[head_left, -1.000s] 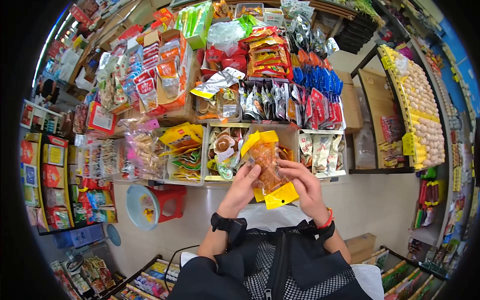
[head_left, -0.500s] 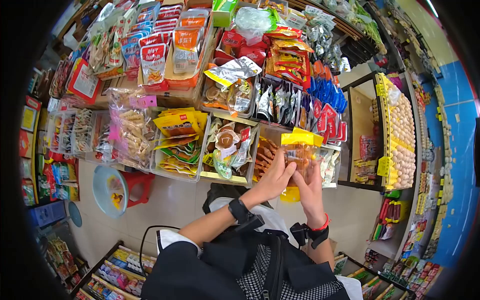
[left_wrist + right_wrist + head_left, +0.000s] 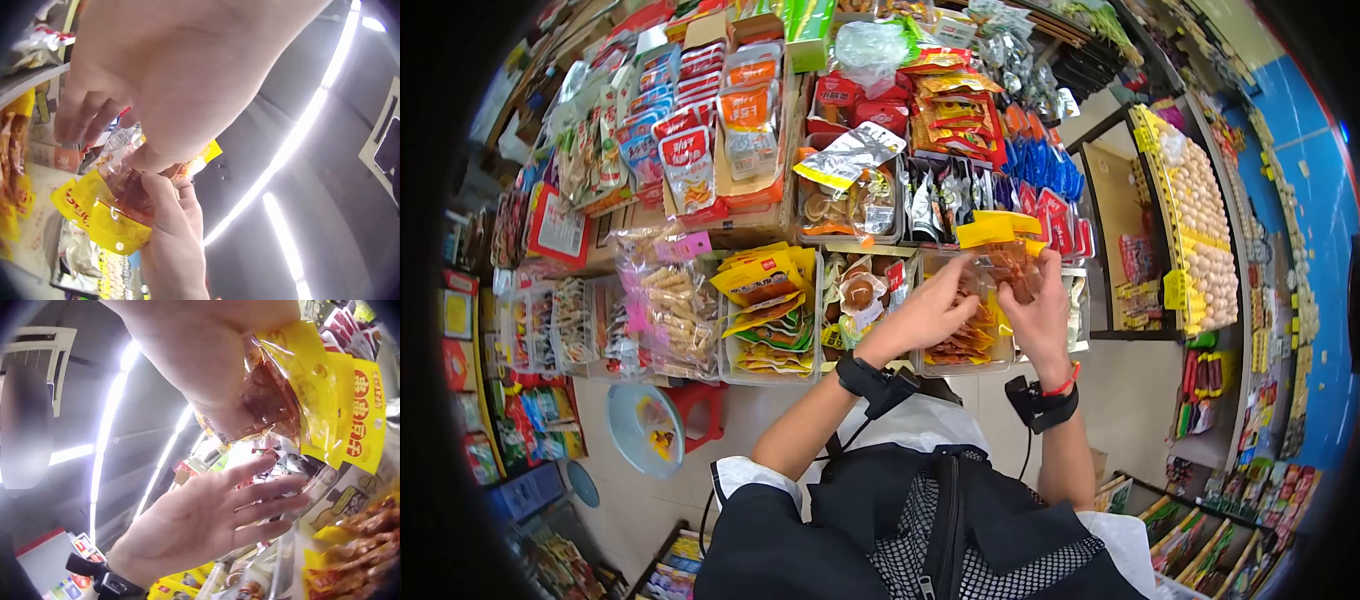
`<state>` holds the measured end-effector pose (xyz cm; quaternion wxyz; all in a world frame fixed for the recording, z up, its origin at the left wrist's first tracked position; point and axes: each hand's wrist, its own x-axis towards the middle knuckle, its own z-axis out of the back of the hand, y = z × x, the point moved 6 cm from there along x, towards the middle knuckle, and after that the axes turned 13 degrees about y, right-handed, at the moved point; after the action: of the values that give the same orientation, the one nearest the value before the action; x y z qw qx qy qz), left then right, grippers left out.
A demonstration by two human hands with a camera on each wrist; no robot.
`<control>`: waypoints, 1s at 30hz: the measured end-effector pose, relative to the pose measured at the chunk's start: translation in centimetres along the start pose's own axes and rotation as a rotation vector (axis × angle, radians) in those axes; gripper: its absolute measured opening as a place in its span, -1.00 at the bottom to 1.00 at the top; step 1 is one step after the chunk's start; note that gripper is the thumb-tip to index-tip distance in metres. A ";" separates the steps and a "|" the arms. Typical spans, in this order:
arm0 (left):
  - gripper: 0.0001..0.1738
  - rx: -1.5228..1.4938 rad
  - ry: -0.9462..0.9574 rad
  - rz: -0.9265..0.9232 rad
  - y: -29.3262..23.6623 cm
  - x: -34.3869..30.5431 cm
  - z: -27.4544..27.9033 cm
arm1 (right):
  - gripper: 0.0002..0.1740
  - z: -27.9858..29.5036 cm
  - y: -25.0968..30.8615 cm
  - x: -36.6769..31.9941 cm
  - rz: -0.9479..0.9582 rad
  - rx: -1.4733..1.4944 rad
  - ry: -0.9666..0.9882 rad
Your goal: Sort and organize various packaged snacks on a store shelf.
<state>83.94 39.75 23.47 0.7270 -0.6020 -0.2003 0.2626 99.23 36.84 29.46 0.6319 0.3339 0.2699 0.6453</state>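
Observation:
My right hand (image 3: 1040, 315) pinches yellow-topped clear packets of dried tofu (image 3: 1003, 232), with reddish-brown pieces inside. In the right wrist view, two overlapping yellow panels (image 3: 362, 412) show, one with red lettering. My left hand (image 3: 930, 310) is just left of them, over a clear bin (image 3: 1005, 360). Its fingers are straight and spread below the packets in the right wrist view. From the left wrist, its thumb (image 3: 147, 156) overlaps the packet's edge. More of these packets (image 3: 960, 348) lie in the bin under the hands.
Left of this bin stand bins of wrapped brown snacks (image 3: 860, 295) and yellow packets (image 3: 765, 290). Behind are upright pouches (image 3: 945, 200) and a carton of red-and-white packs (image 3: 690, 160). Egg trays (image 3: 1200, 220) lean at the right. A blue basin (image 3: 640, 430) sits low at the left.
One second ago both hands held a packet over the bin. Now the right hand holds the packets farther right and higher, and the left hand's fingers have spread away. The head view has shifted.

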 end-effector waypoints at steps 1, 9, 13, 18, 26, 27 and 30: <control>-0.33 0.107 -0.021 0.013 1.5 0.2 0.0 | -0.49 0.2 0.0 0.2 0.012 -0.069 0.003; -0.54 0.730 0.298 0.230 6.7 3.1 -5.6 | -0.48 -3.0 -0.6 1.5 0.097 -0.420 0.333; -0.47 0.808 0.329 0.327 7.3 3.8 -6.0 | -0.55 -4.7 0.0 2.9 0.256 -0.586 0.378; -0.44 0.866 0.324 0.287 8.4 3.5 -6.6 | -0.62 -6.0 -0.8 3.5 0.272 -0.735 0.407; -0.42 0.936 0.328 0.229 7.7 2.5 -7.1 | -0.67 -8.4 -3.6 2.2 0.258 -0.903 0.423; -0.41 0.959 0.345 0.247 7.2 2.3 -7.0 | -0.67 -8.8 -3.9 1.9 0.303 -0.859 0.416; -0.40 1.009 0.355 0.284 5.9 1.8 -6.5 | -0.67 -9.6 -4.9 2.4 0.294 -0.841 0.456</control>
<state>88.50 36.68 16.40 0.9052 -0.2350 0.1592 0.3162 94.95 40.17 19.85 0.5393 -0.0648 0.0676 0.8369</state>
